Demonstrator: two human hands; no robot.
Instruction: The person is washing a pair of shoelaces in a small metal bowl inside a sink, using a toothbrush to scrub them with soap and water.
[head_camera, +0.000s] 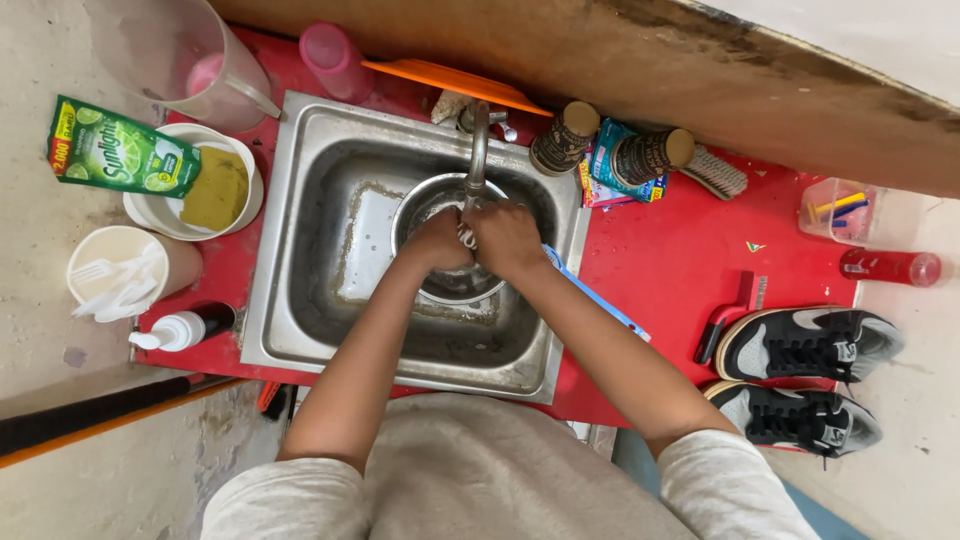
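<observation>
Both hands under the tap (478, 150), over the steel bowl (425, 205) in the sink (300, 200) — left hand (437, 240) and right hand (507, 238) curled shut, seemingly around something pale. Best kept low, over the bowl — less splash.

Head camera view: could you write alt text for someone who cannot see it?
Seen from above, a person's left hand and right hand rub something white together under a metal tap, over a round steel bowl in a square steel sink set in a red counter.

Bright, even light, soft shadows, mild glare on the steel sink (300, 250), sharp focus, slightly bowed edges.
</observation>
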